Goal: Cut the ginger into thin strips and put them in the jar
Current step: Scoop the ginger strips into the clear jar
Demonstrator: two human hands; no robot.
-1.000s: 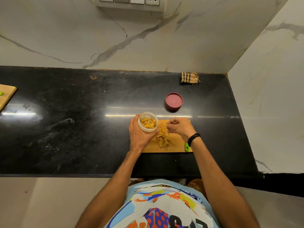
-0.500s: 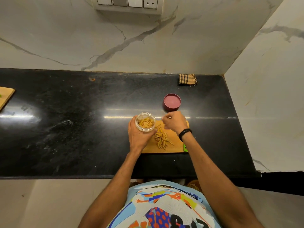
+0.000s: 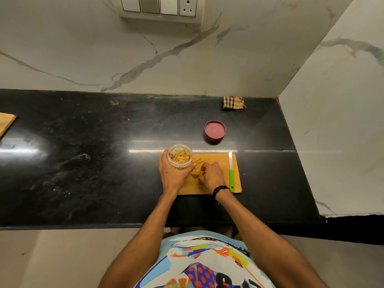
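Cutting looks finished: the knife [image 3: 231, 173] lies idle on the right of the cutting board [image 3: 223, 159]. Our left hand [image 3: 173, 175] grips the part-filled jar [image 3: 180, 155] at the board's left edge; our right hand [image 3: 211, 175] curls round the last ginger strips [image 3: 196, 173] mid-board. A few pinches remain, we'd judge.

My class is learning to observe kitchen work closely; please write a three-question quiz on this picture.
1. True or false: the knife lies on the board, in no hand.
2. What does the left hand hold? A) jar B) lid C) cloth
3. Fill the gap: the ____ hand picks up ginger strips from the board.
Key: 1 true; 2 A; 3 right hand.
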